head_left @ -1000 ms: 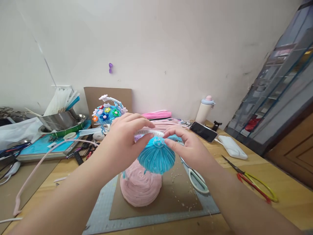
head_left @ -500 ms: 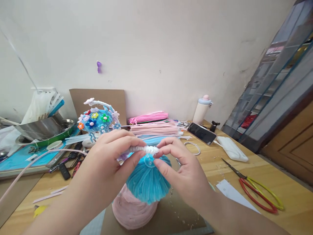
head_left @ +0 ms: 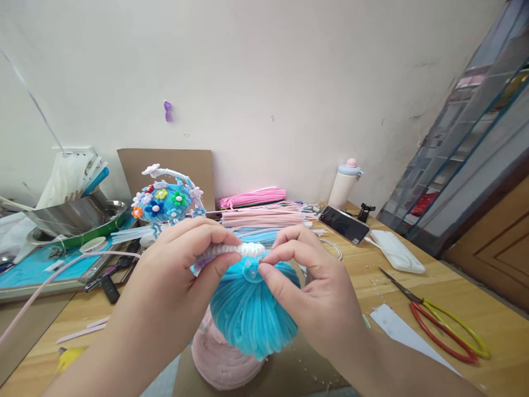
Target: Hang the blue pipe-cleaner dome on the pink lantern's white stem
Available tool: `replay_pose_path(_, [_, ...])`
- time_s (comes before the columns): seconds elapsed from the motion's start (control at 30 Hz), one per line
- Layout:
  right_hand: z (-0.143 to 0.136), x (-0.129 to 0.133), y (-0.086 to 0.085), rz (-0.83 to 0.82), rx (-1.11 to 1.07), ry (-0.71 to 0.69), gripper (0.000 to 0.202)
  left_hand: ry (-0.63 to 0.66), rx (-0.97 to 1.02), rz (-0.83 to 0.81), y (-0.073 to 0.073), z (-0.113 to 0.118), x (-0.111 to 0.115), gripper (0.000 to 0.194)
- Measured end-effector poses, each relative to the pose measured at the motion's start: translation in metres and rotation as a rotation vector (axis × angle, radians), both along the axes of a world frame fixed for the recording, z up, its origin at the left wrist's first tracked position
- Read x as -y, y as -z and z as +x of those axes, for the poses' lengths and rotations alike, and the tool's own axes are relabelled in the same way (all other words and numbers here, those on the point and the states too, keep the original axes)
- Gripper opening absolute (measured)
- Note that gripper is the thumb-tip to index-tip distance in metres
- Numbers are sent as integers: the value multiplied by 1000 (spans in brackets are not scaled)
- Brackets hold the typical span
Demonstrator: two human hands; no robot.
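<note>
A white twisted pipe-cleaner piece point(head_left: 231, 250) is held level between both hands. My left hand point(head_left: 182, 275) pinches its left part with thumb and fingers. My right hand point(head_left: 306, 286) pinches its right end, just above the top of a blue fuzzy dome point(head_left: 252, 309). The blue dome sits on a pink fuzzy dome point(head_left: 219, 364), partly hidden by my arms. A long pale pink pipe cleaner point(head_left: 53, 275) trails off to the left from near my left hand.
A blue flowered basket point(head_left: 165, 201) stands before a cardboard sheet point(head_left: 165, 165). Stacks of pink and blue pipe cleaners point(head_left: 260, 215), a bottle point(head_left: 345, 184), a phone point(head_left: 343, 224), a white case point(head_left: 397, 251) and red-yellow scissors point(head_left: 442, 325) lie behind and right. A metal bowl point(head_left: 74, 218) sits left.
The view shifted from one second ago and the domes now sit lower and closer. Both hands kept pinching the white piece, and my right fingers closed in on its right end.
</note>
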State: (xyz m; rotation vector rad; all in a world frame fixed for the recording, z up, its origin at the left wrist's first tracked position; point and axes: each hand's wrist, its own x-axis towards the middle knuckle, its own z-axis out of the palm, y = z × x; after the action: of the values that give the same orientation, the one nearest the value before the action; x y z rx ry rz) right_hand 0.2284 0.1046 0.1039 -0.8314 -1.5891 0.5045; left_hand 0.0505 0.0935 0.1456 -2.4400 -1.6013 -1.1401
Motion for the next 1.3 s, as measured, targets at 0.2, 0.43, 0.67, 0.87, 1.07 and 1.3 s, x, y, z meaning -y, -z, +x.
replay_pose_path(0.2, [-4,-1,-2,-8,7,0,8,-11,13,48,1,-1,0,7])
replay_pose_path(0.43, [-3,-5,2,-9,28,-36,6,1,20,62,1,-1,1,7])
replay_pose_path(0.67, [0,-13,-1,29,83,6,5,4,26,50,-1,-1,2,6])
replay_pose_path(0.87, [3,-20,-5,289,188,107,7,10,29,24,-2,-2,2,7])
replay_pose_path(1.07, [7,-31,-12,594,371,180,11,-12,48,20,-3,-4,2,8])
replay_pose_path(1.3, [8,-39,-19,698,457,175,12,-8,60,24,-3,-7,2,8])
